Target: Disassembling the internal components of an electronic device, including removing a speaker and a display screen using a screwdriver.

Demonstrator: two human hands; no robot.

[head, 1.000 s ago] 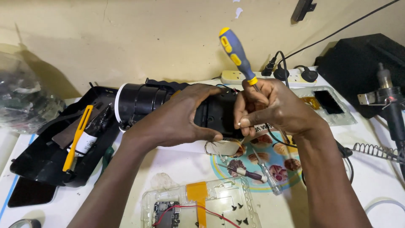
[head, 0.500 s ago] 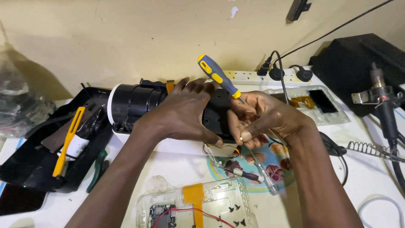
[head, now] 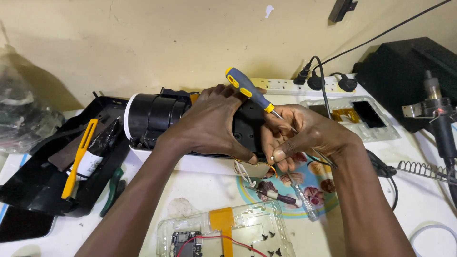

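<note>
- 1 view, head camera: both hands work on a black cylindrical device (head: 157, 116) lying on its side across a white table (head: 419, 209), near the beige wall.
- Left hand (head: 212, 126): laid over the top of the device, fingers curled down around its right half, gripping the body firmly.
- Right hand (head: 300, 135): closed around a screwdriver (head: 247, 89) with a blue-and-yellow handle. The handle points up and left, above the left hand's fingers; the shaft passes between the right fingers. The tip is hidden, so its contact point cannot be told.
- Right thumb and forefinger also pinch what appears to be 1 small screw at the device's right end; the detail is too small to confirm.
- Left of the device: an open black case (head: 43, 176) holding a yellow-handled tool (head: 78, 159); green-handled pliers (head: 112, 190) lie just beside it.
- Below the hands: a clear plastic tray (head: 247, 223) with an orange strip, small screws and a red wire.
- Under the right wrist: a round colourful mat (head: 314, 190) with slim tools on it.
- Rear: a white power strip (head: 285, 85) with black plugs.
- Far right: a soldering iron stand (head: 438, 123).
</note>
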